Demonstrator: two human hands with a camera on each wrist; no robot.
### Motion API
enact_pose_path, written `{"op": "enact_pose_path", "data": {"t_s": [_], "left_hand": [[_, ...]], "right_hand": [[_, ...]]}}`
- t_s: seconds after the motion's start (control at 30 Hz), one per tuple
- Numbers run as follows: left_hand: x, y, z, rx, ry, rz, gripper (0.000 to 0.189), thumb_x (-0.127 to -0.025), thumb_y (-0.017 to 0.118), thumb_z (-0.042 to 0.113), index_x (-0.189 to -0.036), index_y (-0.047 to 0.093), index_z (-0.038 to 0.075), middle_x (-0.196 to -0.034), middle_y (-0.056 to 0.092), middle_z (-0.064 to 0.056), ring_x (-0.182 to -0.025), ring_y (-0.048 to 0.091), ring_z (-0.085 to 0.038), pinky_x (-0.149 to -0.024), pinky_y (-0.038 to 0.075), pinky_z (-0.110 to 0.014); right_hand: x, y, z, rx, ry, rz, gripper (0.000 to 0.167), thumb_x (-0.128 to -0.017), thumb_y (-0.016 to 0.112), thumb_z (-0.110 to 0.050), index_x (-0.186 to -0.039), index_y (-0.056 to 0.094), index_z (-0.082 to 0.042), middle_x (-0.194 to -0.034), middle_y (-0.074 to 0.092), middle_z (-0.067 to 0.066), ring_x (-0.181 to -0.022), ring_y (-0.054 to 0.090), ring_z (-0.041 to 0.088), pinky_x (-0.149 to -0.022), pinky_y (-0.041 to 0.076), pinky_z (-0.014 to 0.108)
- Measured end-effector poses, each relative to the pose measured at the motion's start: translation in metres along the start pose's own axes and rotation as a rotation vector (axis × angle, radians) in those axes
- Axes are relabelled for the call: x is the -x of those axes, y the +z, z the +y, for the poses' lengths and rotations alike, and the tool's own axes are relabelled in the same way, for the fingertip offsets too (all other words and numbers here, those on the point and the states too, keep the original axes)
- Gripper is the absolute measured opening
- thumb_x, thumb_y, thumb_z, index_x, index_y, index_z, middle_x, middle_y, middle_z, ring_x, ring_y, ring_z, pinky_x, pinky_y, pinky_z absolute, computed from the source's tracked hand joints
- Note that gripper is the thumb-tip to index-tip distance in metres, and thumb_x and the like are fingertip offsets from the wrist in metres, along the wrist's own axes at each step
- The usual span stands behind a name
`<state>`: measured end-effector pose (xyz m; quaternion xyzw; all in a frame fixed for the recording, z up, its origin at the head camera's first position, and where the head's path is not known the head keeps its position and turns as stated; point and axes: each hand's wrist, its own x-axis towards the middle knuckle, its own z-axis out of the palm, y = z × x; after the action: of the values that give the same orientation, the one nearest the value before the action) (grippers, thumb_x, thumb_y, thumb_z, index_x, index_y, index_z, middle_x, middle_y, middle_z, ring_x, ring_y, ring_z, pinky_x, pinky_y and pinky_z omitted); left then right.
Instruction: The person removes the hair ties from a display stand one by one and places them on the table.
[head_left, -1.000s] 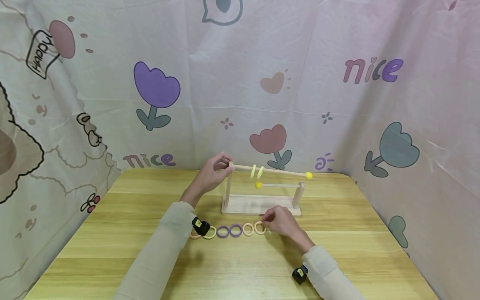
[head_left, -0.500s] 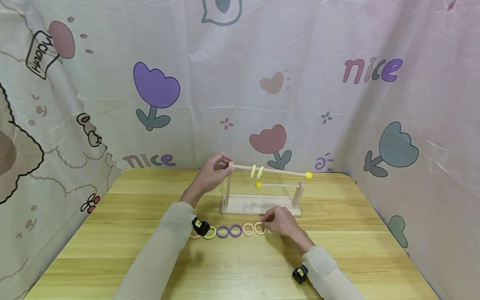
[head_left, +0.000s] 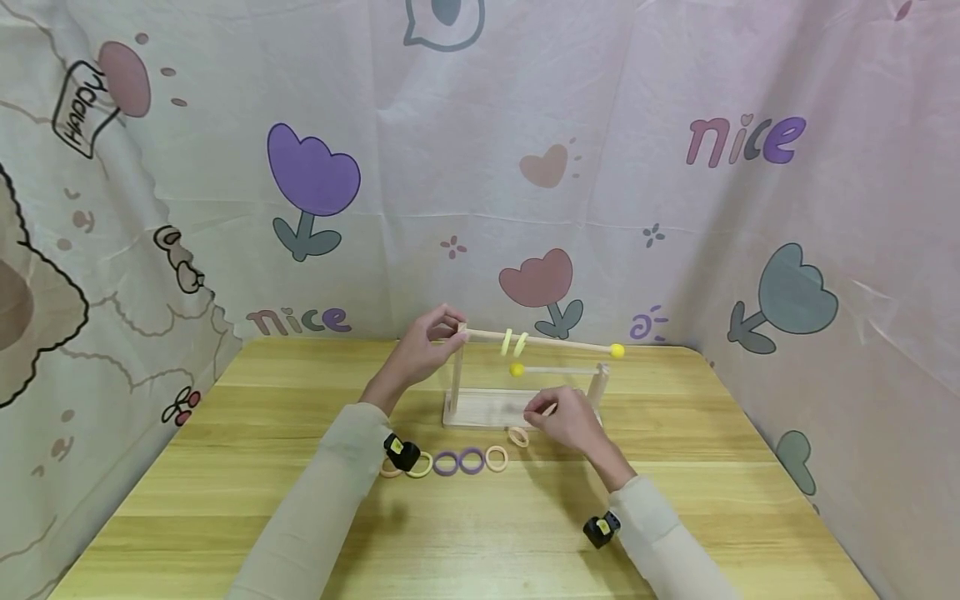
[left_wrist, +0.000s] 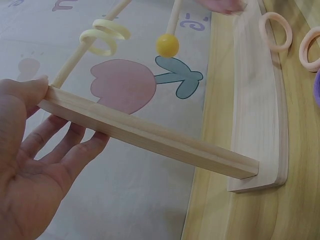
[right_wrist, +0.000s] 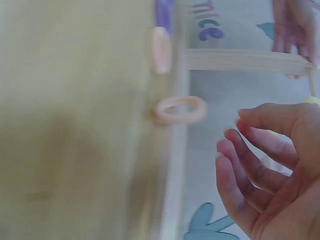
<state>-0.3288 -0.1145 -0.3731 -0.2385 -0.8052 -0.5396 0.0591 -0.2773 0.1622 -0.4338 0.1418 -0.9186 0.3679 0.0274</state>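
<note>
My left hand (head_left: 426,346) grips the top of the left upright post (left_wrist: 150,131) of a wooden stand, thumb on one side and fingers on the other. From this post a long rod (head_left: 566,342) with a yellow ball end runs rightward, carrying two pale yellow rings (left_wrist: 105,37). My right hand (head_left: 566,417) hovers over the front of the stand's base (head_left: 480,408), fingers loosely bent. A gap shows between its thumb and fingertips in the right wrist view. Just off those fingertips, a peach ring (head_left: 518,437) sits tilted at the base's front edge.
A row of rings lies on the table in front of the stand: a peach ring (head_left: 497,458), two purple rings (head_left: 472,462), a yellow ring (head_left: 422,465) and another peach one partly behind the left wrist camera. A shorter rod (head_left: 558,371) extends left from the right post.
My right hand has lifted from the row and moved toward the stand. The rightmost peach ring has shifted from the row's end to the base's front edge. The left hand stays put.
</note>
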Motion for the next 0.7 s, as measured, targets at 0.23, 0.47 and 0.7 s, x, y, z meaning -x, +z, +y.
{"op": "enact_pose_path", "data": {"t_s": [0.23,0.47,0.7], "left_hand": [[0.000,0.000,0.000,-0.001,0.006,0.001,0.015,-0.103,0.063,0.016,-0.117,0.061,0.011,-0.113,0.064,-0.016,-0.125,0.064,-0.043,-0.099,0.054,-0.057],[-0.001,0.000,-0.001,-0.011,-0.009,-0.003,0.017,-0.103,0.064,0.019,-0.118,0.060,0.013,-0.115,0.065,-0.014,-0.126,0.064,-0.041,-0.099,0.055,-0.057],[-0.001,0.000,-0.001,-0.006,-0.005,-0.005,0.017,-0.103,0.063,0.019,-0.119,0.060,0.012,-0.115,0.064,-0.014,-0.127,0.064,-0.040,-0.098,0.056,-0.055]], "right_hand": [[-0.004,-0.004,-0.004,0.011,-0.018,-0.005,0.006,-0.087,0.079,-0.010,-0.082,0.079,-0.012,-0.080,0.077,0.001,-0.066,0.061,0.007,-0.060,0.049,0.022],[-0.004,0.017,0.006,0.069,-0.023,-0.046,0.007,-0.082,0.082,-0.010,-0.080,0.079,-0.015,-0.078,0.077,-0.003,-0.073,0.065,0.008,-0.069,0.050,0.028],[-0.006,0.033,0.009,0.099,0.007,-0.097,0.007,-0.081,0.085,-0.012,-0.079,0.079,-0.015,-0.075,0.076,-0.005,-0.067,0.060,0.005,-0.067,0.049,0.026]]}}
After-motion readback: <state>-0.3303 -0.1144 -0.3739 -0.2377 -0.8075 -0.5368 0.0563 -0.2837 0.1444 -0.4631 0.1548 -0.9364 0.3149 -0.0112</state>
